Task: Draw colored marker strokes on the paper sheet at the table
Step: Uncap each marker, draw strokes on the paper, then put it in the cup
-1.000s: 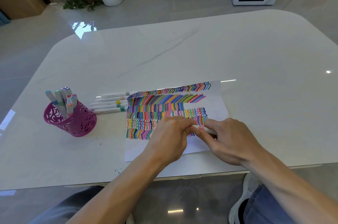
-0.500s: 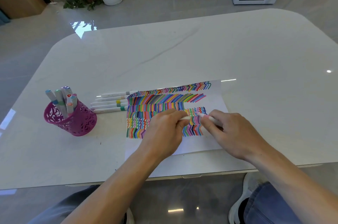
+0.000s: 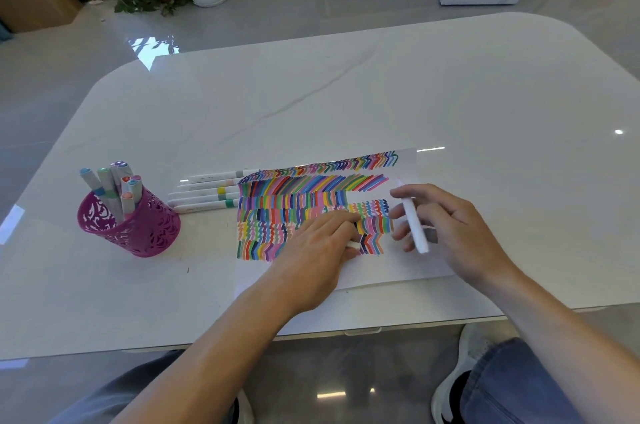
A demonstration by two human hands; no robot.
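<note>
Head view takes in two hands, one paper sheet [image 3: 398, 267], one held marker [image 3: 414, 222], one cup and four loose markers on a white table [image 3: 381, 94].

The right hand [image 3: 453, 233] pinches the white marker between thumb and fingers. Its uncapped, pale pink tip points away from the person, and its rear end pokes out near the palm. Whether the tip touches the paper cannot be told.

The left hand [image 3: 318, 250] lies just beside the right hand, knuckles up and fingers curled. A small white cap [image 3: 353, 245] peeps out from under its fingertips, so it is closed around that piece.

The sheet lies under both hands. Its coloured strokes run in several rows from beneath the left hand out beyond it, while the part under the right hand is mostly bare white.

Beyond the left hand, at the sheet's outer edge, four capped white markers [image 3: 207, 196] lie side by side, roughly parallel, their ends touching the paper.

Well apart from the left hand on its outer side stands one magenta cut-out cup [image 3: 138, 233]. It holds about seven markers [image 3: 114, 188], standing tilted with coloured caps up: blue, green, purple, red, pink and peach.
</note>
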